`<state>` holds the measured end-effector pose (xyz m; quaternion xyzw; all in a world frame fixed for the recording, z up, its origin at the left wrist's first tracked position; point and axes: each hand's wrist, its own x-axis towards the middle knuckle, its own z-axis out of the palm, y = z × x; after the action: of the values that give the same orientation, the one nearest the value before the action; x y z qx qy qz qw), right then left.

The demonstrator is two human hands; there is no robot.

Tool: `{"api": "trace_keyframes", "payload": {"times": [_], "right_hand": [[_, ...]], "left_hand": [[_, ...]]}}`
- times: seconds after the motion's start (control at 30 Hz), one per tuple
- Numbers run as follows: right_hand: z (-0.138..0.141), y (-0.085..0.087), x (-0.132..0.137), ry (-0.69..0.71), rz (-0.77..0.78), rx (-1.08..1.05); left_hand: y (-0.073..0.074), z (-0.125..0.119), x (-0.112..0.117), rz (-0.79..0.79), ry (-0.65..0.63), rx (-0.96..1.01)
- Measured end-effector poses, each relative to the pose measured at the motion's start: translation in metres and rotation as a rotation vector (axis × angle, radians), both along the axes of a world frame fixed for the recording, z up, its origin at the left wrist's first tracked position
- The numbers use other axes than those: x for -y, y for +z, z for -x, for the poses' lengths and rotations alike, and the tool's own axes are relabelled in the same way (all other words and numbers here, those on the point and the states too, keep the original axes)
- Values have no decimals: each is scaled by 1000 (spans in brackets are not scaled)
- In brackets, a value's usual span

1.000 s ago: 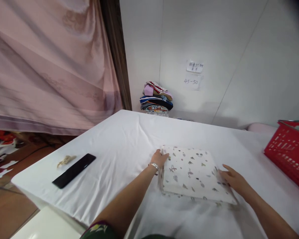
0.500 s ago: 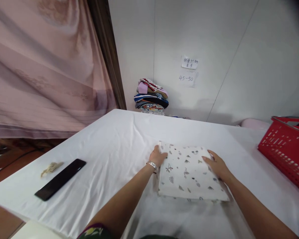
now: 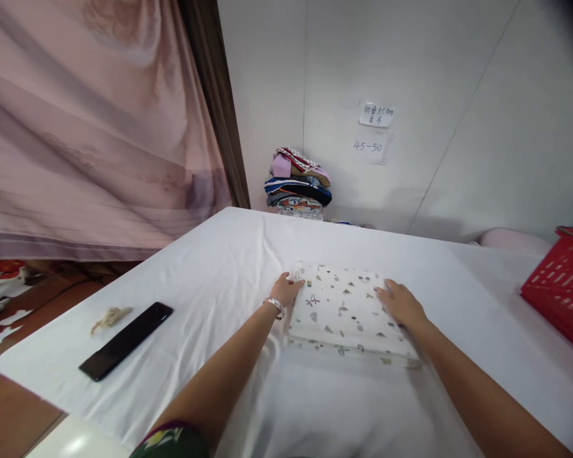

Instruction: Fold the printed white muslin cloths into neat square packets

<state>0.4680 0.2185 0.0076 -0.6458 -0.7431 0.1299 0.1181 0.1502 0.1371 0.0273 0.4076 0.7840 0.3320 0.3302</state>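
A folded white cloth [image 3: 346, 308] printed with small leaf and shell shapes lies flat on the white-covered table [image 3: 210, 267]. My left hand [image 3: 286, 290], with a silver bracelet at the wrist, grips the cloth's left edge. Its thumb rests on top. At the right edge, my right hand [image 3: 401, 302] holds the cloth the same way, thumb over the print and fingers along the side. The fingers' undersides are hidden. A pale, sheer-looking sheet [image 3: 358, 404] spreads from the cloth's near edge toward me; I cannot tell whether it is plastic or fabric.
A long black flat object [image 3: 127, 341] and a small beige scrap [image 3: 111, 319] lie on the left of the table. A red plastic basket [image 3: 561, 289] stands at the right. Behind the table are stacked folded fabrics [image 3: 298, 184]; a pink curtain [image 3: 90, 127] hangs at left.
Both hands and the folded cloth have shifted slightly left and away from me in view. The cloth's near edge now shows a folded-down strip. My view has turned a little left.
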Motion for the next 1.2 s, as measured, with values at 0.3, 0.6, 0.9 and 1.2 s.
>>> {"api": "trace_keyframes", "payload": {"times": [0.3, 0.6, 0.9, 1.2], "right_hand": [[25, 14, -51, 195, 4, -209], [23, 7, -60, 137, -6, -188], [15, -4, -66, 38, 20, -516], [14, 11, -64, 222, -44, -248]], "left_hand": [[-16, -9, 14, -90, -8, -19], [-11, -16, 17, -68, -13, -39], [-8, -23, 23, -109, -7, -52], [-6, -24, 46, -96, -18, -122]]}}
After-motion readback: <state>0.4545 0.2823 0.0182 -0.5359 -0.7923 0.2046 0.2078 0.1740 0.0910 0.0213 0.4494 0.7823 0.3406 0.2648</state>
